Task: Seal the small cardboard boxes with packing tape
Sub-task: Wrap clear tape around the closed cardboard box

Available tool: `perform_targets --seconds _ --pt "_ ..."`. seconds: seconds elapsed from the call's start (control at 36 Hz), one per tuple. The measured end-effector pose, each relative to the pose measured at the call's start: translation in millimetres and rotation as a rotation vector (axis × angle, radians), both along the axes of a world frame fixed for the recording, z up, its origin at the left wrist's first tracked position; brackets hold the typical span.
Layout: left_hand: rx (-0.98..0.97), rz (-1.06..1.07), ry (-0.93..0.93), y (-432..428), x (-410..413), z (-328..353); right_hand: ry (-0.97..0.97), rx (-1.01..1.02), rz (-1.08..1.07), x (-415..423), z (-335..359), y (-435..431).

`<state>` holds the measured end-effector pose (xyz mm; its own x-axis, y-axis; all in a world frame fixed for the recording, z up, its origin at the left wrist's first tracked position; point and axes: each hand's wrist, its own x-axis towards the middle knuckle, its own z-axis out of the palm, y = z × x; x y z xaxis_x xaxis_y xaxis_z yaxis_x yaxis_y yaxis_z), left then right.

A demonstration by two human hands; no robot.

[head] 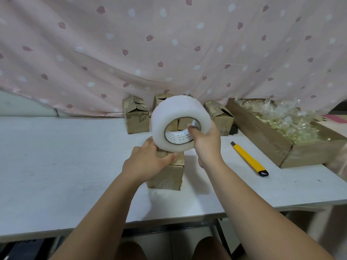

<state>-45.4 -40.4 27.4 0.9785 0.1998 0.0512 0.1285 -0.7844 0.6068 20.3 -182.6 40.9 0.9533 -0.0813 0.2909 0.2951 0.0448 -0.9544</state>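
Note:
A small cardboard box (pixel 169 175) stands on the white table in front of me. My left hand (pixel 148 160) rests on its top, fingers curled over the closed flaps. My right hand (pixel 205 141) holds a big roll of clear packing tape (pixel 169 117) just above the box, thumb hooked into the core. Several more small cardboard boxes stand behind, at the curtain: one on the left (pixel 136 115), one on the right (pixel 219 117), others partly hidden by the roll.
A yellow utility knife (pixel 248 159) lies on the table (pixel 65 156) right of my right hand. A large open carton (pixel 272 145) of clear-wrapped items sits at the far right. A pink patterned curtain (pixel 169 44) hangs behind the table.

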Motion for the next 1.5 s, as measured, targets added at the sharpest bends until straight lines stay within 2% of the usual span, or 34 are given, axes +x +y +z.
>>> perform_targets --seconds 0.19,0.56,0.92,1.28,1.36,1.5 --pt "0.051 0.012 0.004 -3.1 -1.5 0.3 -0.045 -0.046 -0.102 0.6 5.2 -21.4" --pt "0.131 0.021 0.076 -5.7 -0.1 0.7 0.049 -0.063 -0.230 2.7 -19.0 -58.5" --pt "0.217 0.024 0.152 -5.3 2.2 1.1 0.120 -0.076 -0.270 1.0 -48.4 -73.6" --pt "0.315 -0.019 0.221 -38.2 5.7 17.0 0.040 -0.173 -0.210 -7.3 -67.7 -66.9" --pt "0.310 0.010 0.192 -38.9 7.3 13.8 0.045 -0.210 -0.179 -8.8 -66.8 -72.9" --pt "0.173 0.051 0.033 -37.4 5.8 7.4 0.048 -0.241 -0.173 -4.9 -51.4 -77.4"
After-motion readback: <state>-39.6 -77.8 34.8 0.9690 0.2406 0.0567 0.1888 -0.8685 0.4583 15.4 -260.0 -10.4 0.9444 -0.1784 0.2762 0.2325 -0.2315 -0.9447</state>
